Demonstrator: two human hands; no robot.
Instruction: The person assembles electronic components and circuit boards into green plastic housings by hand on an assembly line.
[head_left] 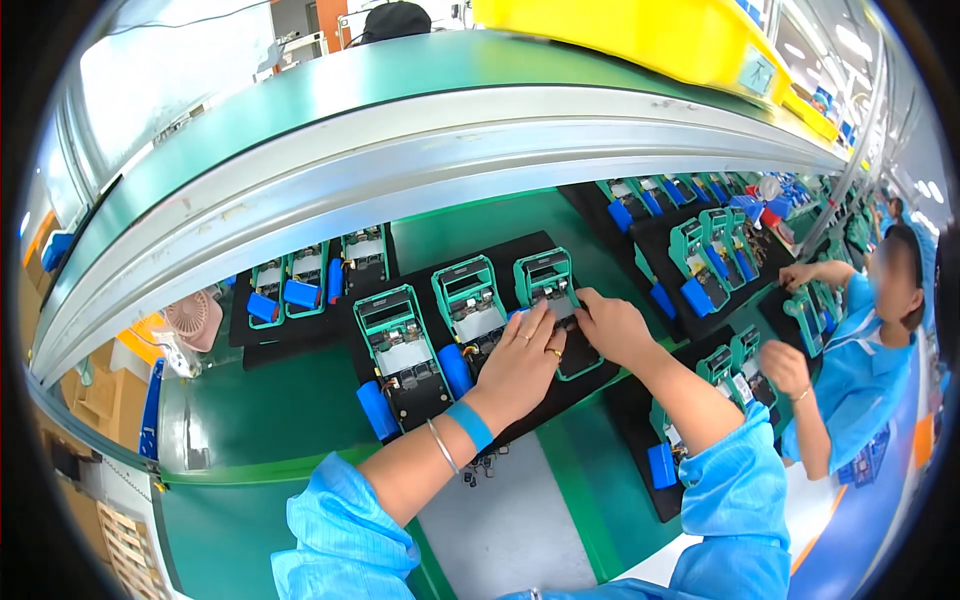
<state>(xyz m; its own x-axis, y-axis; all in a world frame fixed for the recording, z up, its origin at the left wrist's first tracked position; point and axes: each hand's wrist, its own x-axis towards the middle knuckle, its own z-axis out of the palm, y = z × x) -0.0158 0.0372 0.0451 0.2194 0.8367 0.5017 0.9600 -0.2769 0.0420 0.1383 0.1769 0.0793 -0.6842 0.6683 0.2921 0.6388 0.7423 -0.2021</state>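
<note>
Three green-framed electronic units lie in a row on a black mat, with metal and black parts inside: a left unit (403, 352), a middle unit (470, 300) and a right unit (544, 266). My left hand (522, 365) reaches over the right unit from its lower left, fingers bent down into the frame. At that unit's right side, my right hand (617, 325) has its fingers curled together, tips against the frame. Whatever small part lies between my fingertips is hidden. A blue block (377, 410) sits beside the left unit, another blue block (456, 371) beside the middle one.
More green units (305, 272) stand on a mat at the left, others (710, 250) at the right. Beyond runs a metal rail (400, 130) under a shelf with a yellow bin (640, 45). At right, a co-worker (860, 340) in blue handles units. A pink fan (192, 318) stands left.
</note>
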